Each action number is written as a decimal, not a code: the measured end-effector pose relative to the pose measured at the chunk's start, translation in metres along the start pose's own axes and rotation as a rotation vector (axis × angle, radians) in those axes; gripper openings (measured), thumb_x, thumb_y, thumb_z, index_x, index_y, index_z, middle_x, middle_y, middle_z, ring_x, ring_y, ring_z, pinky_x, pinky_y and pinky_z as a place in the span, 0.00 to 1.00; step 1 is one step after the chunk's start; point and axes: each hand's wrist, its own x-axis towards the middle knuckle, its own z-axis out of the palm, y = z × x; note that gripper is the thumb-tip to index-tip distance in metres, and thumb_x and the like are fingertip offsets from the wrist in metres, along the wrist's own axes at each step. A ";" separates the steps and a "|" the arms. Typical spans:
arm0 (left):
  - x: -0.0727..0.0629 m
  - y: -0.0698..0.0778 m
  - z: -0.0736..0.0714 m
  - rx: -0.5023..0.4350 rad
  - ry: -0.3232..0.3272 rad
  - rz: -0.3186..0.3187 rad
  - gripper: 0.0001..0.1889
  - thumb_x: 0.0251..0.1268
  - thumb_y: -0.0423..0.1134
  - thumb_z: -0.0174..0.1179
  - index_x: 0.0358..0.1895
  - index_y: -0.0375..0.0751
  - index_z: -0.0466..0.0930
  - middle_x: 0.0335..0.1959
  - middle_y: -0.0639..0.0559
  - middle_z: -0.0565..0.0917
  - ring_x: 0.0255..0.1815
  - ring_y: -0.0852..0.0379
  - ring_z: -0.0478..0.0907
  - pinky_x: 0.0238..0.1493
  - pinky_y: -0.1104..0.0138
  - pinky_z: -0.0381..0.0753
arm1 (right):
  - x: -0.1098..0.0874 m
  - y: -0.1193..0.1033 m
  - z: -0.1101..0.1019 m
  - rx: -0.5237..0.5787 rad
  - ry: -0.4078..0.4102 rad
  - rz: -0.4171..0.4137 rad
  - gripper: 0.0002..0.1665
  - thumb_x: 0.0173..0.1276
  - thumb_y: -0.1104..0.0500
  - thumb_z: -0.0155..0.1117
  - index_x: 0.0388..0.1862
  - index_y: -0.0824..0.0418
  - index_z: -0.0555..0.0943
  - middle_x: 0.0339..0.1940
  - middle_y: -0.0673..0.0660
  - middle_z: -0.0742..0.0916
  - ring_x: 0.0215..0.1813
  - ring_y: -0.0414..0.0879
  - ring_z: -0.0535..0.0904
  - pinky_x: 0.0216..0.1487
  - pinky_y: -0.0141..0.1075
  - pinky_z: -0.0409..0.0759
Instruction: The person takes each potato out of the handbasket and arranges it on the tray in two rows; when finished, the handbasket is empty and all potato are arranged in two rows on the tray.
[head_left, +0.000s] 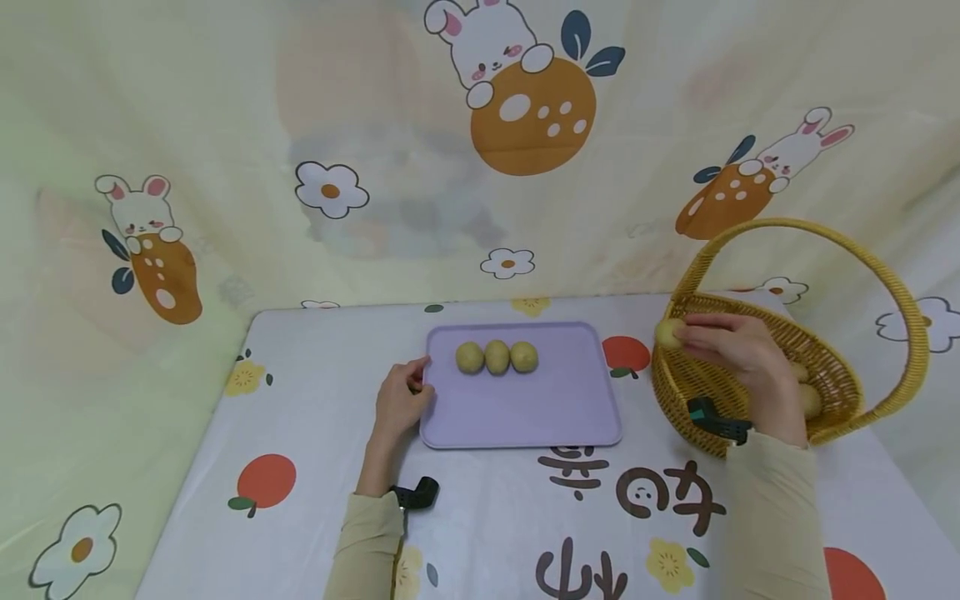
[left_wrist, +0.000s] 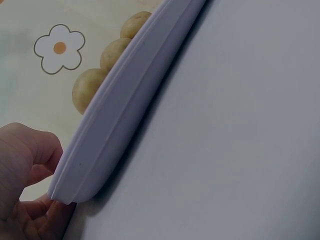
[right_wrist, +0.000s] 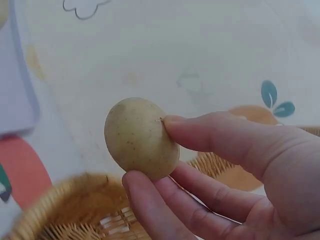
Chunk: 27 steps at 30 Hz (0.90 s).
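Between thumb and fingertips, my right hand (head_left: 742, 350) pinches a potato (head_left: 666, 334) above the left rim of the wicker basket (head_left: 670, 410). The right wrist view shows this small, pale-yellow potato (right_wrist: 139, 137) up close, with the basket's rim below it. My left hand (head_left: 400, 402) grips the left edge of the lilac tray (head_left: 517, 412), and the left wrist view shows its fingers (left_wrist: 47, 147) around the tray's corner. Three potatoes (head_left: 497, 357) stand side by side in a row on the far half of the tray.
More potatoes (head_left: 810, 402) lie inside the basket, partly hidden by my right wrist. The basket's tall arched handle (head_left: 912, 333) rises over it. A printed cloth (head_left: 322, 367) covers the table, and a patterned curtain (head_left: 397, 100) hangs behind.
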 end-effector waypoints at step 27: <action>0.001 0.000 0.000 0.002 0.015 0.005 0.27 0.49 0.30 0.62 0.59 0.36 0.81 0.36 0.44 0.79 0.33 0.53 0.78 0.40 0.60 0.74 | 0.067 0.069 0.114 -0.397 0.076 -0.076 0.28 0.57 0.66 0.73 0.56 0.76 0.78 0.43 0.60 0.87 0.33 0.33 0.81 0.38 0.29 0.80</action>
